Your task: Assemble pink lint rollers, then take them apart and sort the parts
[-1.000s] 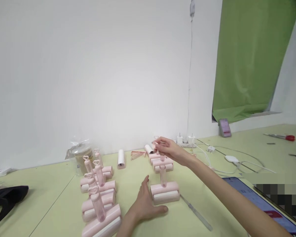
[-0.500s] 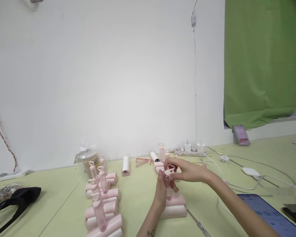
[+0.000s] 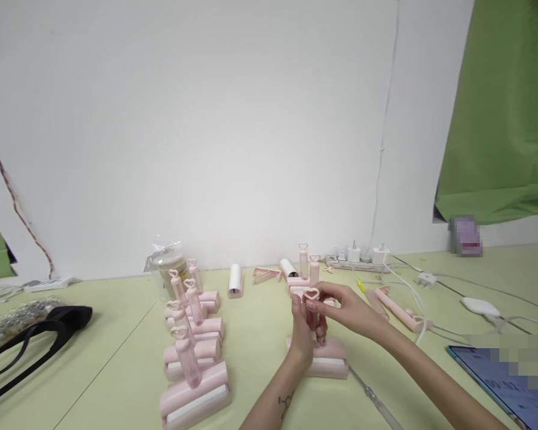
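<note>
Our table (image 3: 112, 394) is pale yellow-green, crossed by a thin seam, and meets a bare white wall (image 3: 251, 131). A dark reddish crack (image 3: 15, 200) runs down that wall on the left; a green curtain (image 3: 497, 131) hangs at the right. Near the wall we have a power strip (image 3: 358, 266) with white plugs and trailing cables.

A pink roller (image 3: 334, 351) lies on the table right of centre, its handle (image 3: 314, 322) upright. Our left hand (image 3: 301, 337) is wrapped around the handle, while our right hand (image 3: 347, 307) pinches the heart cap (image 3: 311, 294) at its top; the two hands are close together.

A screwdriver (image 3: 381, 406) lies just beside the roller, a phone (image 3: 497, 382) farther right. More rollers (image 3: 195, 391) stand in a row to our left, near a bagged jar (image 3: 170, 269); black straps (image 3: 63, 328) lie at far left.
</note>
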Motion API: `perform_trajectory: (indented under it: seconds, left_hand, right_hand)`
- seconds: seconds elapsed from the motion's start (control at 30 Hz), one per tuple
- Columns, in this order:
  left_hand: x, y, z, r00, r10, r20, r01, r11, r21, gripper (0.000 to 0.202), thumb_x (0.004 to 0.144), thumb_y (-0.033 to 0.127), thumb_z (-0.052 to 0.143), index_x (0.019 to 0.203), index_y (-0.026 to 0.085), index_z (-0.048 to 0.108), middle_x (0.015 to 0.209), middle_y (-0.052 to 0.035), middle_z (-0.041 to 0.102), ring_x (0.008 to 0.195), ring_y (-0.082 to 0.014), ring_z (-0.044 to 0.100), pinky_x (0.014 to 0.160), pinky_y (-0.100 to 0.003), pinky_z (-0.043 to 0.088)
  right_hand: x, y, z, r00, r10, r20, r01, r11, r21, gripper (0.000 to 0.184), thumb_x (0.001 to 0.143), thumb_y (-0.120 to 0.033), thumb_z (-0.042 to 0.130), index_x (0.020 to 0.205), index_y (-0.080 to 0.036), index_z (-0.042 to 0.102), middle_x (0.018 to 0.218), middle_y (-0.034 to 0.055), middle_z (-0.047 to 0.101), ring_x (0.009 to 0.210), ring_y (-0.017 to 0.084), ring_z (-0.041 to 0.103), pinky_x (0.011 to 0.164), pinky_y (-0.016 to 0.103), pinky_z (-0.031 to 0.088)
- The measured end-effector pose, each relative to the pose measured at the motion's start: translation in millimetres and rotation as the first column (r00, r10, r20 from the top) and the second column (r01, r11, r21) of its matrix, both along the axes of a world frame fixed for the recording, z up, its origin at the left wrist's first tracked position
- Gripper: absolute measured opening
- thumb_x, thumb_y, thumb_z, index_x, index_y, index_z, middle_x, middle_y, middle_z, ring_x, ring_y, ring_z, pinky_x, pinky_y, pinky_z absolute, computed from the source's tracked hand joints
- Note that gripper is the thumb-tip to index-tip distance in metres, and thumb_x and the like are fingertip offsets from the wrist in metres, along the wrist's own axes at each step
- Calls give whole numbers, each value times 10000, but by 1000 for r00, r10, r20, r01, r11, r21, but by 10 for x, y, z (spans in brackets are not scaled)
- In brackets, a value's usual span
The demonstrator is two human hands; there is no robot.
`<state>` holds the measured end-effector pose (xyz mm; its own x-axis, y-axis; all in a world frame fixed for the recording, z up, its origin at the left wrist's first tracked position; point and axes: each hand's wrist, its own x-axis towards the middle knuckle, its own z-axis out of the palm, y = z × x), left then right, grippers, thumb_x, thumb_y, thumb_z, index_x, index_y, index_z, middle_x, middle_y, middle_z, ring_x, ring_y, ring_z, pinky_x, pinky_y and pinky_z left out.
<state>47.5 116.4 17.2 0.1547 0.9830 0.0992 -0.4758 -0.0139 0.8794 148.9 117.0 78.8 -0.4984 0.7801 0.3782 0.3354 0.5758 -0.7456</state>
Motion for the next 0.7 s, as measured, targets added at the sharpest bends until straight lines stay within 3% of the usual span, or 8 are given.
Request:
perform_trajectory:
  seconds: [0.2,0.3,0.5,0.7]
  left_hand:
    - [6,-4,13,1000,8,21,-7,1000,-21,614,627,764,264,589,180,451,300,95,271,245,-45,186,265,-172,161]
    - [8,-3,14,1000,10,26,-10,1000,-23,611,630,765,249,570,186,433,307,92,276,243,-44,193,265,-172,159]
    - [19,0,-10,999,42,10,-42,999,-11,603,611,770,284,561,188,432,303,96,260,252,-42,184,267,-165,154]
    - [76,21,-49,982,188,-20,-187,981,56,567,522,750,467,573,186,446,318,115,231,265,-34,183,272,-170,146]
  right_hand:
    - [8,-17,-29,997,30,-75,-35,997,-71,244,773,-416,502,745,-187,582,675,4,606,586,158,591,601,283,470]
    - [-7,-10,-47,993,12,-115,-15,1000,-24,242,769,-402,520,721,-174,586,658,7,604,613,157,590,640,284,463]
    - [-18,7,-105,987,14,-162,-24,998,-61,241,767,-399,527,732,-165,572,642,9,594,620,164,585,589,271,460]
    - [-75,59,-238,963,-27,-269,43,998,55,195,759,-364,543,742,-170,564,688,19,569,671,167,552,628,267,437]
